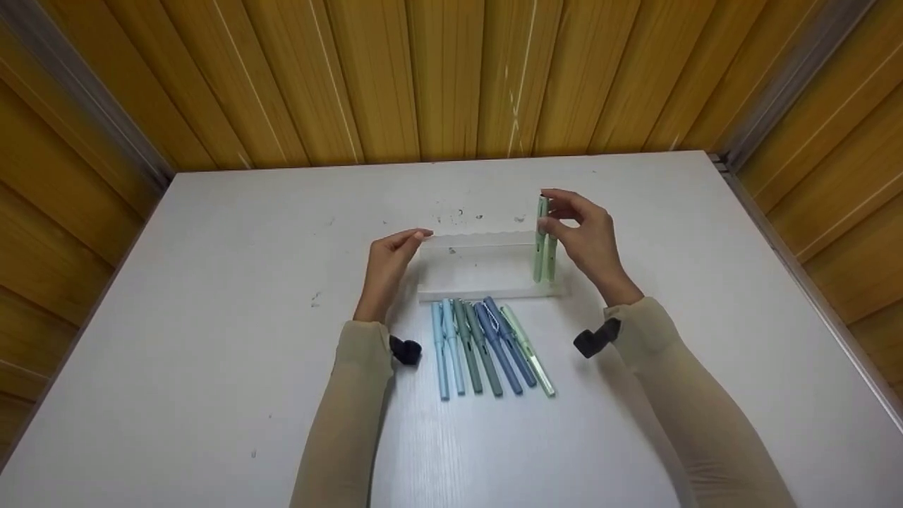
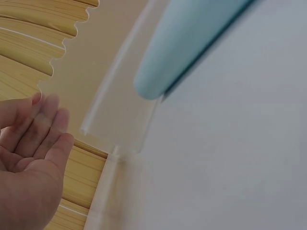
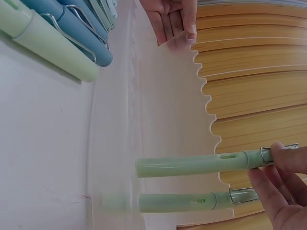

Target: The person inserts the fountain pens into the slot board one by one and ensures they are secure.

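Observation:
A clear plastic pen rack (image 1: 480, 268) with a wavy upper edge stands on the table. My left hand (image 1: 390, 264) pinches its far left corner between thumb and fingers. My right hand (image 1: 591, 236) holds a light green pen (image 3: 192, 165) by its clip end, upright at the rack's right end. Close beside it, a second light green pen (image 3: 177, 203) leans in the rack, near my right fingers. In front of the rack lies a row of pens: light blue pens (image 1: 439, 353), dark green pens (image 1: 483, 353), blue pens (image 1: 504, 349) and one light green pen (image 1: 529, 351).
The white table (image 1: 211, 317) has small dark marks and scuffs. Yellow wood-look panels (image 1: 444, 85) rise behind it and at both sides. Black wrist straps (image 1: 596, 339) hang close to the tabletop.

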`<state>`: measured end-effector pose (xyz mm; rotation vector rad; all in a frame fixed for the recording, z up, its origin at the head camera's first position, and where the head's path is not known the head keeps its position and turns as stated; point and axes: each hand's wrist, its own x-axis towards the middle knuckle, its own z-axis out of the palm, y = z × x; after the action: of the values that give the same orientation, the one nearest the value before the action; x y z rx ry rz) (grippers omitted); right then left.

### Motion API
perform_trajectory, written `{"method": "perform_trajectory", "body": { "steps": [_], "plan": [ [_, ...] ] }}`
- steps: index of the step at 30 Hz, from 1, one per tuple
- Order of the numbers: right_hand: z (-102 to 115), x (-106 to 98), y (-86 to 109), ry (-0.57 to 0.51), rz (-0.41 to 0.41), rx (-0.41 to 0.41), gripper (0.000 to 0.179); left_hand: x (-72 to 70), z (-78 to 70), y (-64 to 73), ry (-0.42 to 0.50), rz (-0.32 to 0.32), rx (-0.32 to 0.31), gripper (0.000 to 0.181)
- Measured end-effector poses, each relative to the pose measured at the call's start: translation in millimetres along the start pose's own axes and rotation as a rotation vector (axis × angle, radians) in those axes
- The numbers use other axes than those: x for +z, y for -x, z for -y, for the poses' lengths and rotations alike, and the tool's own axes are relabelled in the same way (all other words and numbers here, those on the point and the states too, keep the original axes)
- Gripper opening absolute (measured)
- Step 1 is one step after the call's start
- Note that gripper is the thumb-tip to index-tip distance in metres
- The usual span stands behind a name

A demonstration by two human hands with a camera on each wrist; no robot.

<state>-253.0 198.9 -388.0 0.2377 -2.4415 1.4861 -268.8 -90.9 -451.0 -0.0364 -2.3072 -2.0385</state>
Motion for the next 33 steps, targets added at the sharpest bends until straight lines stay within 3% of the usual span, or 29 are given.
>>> {"method": "perform_trajectory", "body": {
  "steps": [13,21,33],
  "plan": [
    [-7.7,-0.5,2.5,0.010,0.040,0.000,0.041,-1.1,0.0,0.3,0.036,0.018,0.047,0.028],
    [-9.2,0.0,3.7,0.083,0.078,0.005,0.041,-1.4,0.4,0.9,0.026,0.019,0.042,0.028],
    [-7.0,-2.4,0.4,0.233,0.049,-0.254,0.034,-1.8,0.6,-0.8,-0.020,0.021,0.014,0.027]
  ]
}}
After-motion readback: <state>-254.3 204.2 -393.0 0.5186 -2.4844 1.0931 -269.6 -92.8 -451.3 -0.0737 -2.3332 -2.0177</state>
